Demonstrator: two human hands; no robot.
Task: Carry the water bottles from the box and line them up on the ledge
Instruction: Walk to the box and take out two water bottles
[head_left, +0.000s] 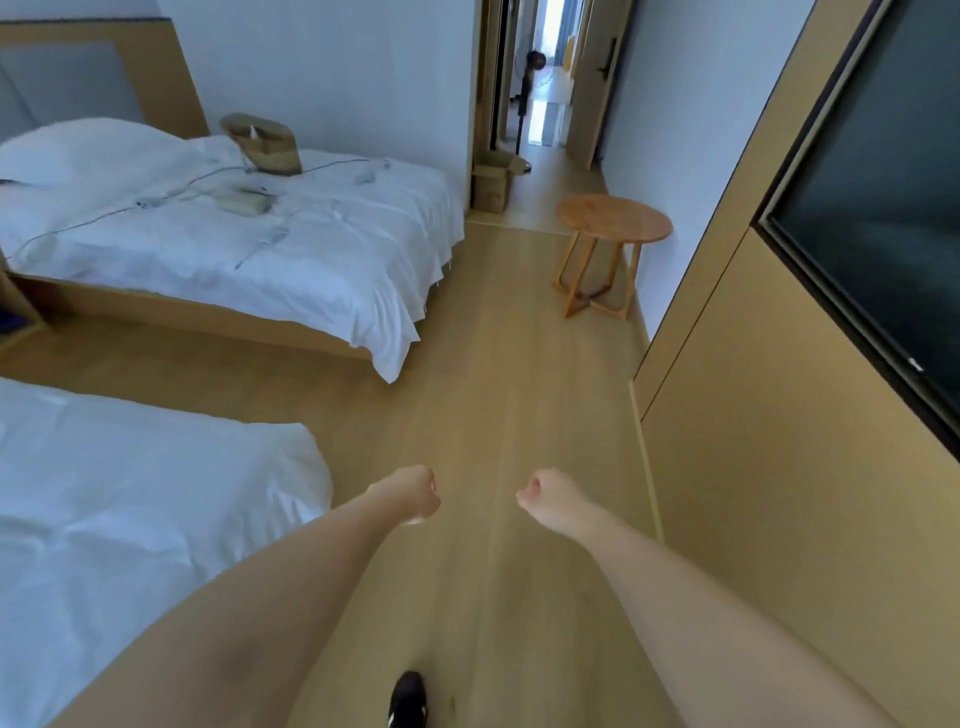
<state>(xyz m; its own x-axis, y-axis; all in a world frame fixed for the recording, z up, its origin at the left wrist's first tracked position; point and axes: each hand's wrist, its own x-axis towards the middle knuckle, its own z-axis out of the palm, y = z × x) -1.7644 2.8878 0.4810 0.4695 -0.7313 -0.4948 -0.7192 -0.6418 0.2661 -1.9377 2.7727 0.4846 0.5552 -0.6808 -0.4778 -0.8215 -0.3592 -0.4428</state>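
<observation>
My left hand (408, 493) and my right hand (545, 496) are stretched out in front of me over the wooden floor, both curled into fists with nothing in them. A brown cardboard box (491, 184) stands on the floor far ahead, by the doorway at the foot of the far bed. No water bottles show, and I cannot make out a ledge.
Two white beds lie on the left, the near bed (130, 519) and the far bed (234, 234) with cables and a straw hat on it. A round wooden side table (613, 226) stands at the right wall. A wall-mounted TV (883, 234) hangs on the right panel. My shoe (408, 696) shows below.
</observation>
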